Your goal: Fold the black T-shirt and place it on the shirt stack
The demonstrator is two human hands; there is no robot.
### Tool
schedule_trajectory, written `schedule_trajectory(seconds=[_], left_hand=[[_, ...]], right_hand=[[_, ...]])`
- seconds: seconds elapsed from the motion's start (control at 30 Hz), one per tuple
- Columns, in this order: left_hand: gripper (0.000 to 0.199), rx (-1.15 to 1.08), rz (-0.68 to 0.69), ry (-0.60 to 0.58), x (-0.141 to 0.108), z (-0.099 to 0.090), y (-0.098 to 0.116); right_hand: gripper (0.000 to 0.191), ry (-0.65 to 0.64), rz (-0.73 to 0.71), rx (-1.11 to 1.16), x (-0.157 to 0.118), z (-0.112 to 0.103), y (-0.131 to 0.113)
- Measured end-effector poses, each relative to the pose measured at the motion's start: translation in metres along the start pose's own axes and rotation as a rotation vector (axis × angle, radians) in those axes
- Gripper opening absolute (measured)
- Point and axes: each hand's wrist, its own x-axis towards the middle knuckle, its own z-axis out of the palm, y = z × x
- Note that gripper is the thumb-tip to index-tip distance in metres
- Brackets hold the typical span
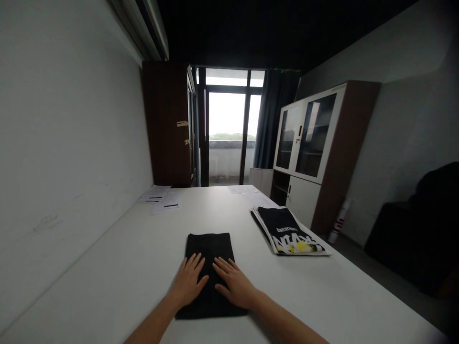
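Note:
A black cloth point(211, 243), folded into a flat rectangle, lies on the white table in front of me. It looks like a folded garment, though its exact kind does not show. Resting on its left side is my left hand point(189, 282), palm down with the fingers spread. My right hand point(234, 283) lies flat on the right side, its fingers also apart. Black fabric shows between the two hands. Neither hand grips anything.
To the right on the white table point(143, 253) lies a stack of folded T-shirts point(287, 229), the top one black with white and yellow print. Papers point(163, 199) lie at the far left. A wall borders the left edge; cabinets point(308, 143) stand beyond the table.

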Motion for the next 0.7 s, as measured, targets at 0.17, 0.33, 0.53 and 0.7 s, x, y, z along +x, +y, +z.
schedule_trajectory(seconds=[0.17,0.33,0.53,0.7], left_hand=[[0.068,0.039,-0.202,0.028,0.004,0.002,-0.014],[0.062,0.016,-0.119,0.081,0.004,0.002,-0.019],[0.062,-0.048,0.021,0.042,0.002,-0.001,-0.014],[0.066,-0.004,-0.126,0.030,0.002,-0.004,-0.018]], right_hand=[[0.072,0.032,0.136,-0.022,-0.004,-0.005,-0.002],[0.078,-0.047,-0.066,0.040,-0.004,-0.002,-0.008],[0.075,0.009,0.067,0.002,-0.005,-0.002,-0.008],[0.083,-0.057,-0.079,0.069,-0.008,-0.001,-0.014]])
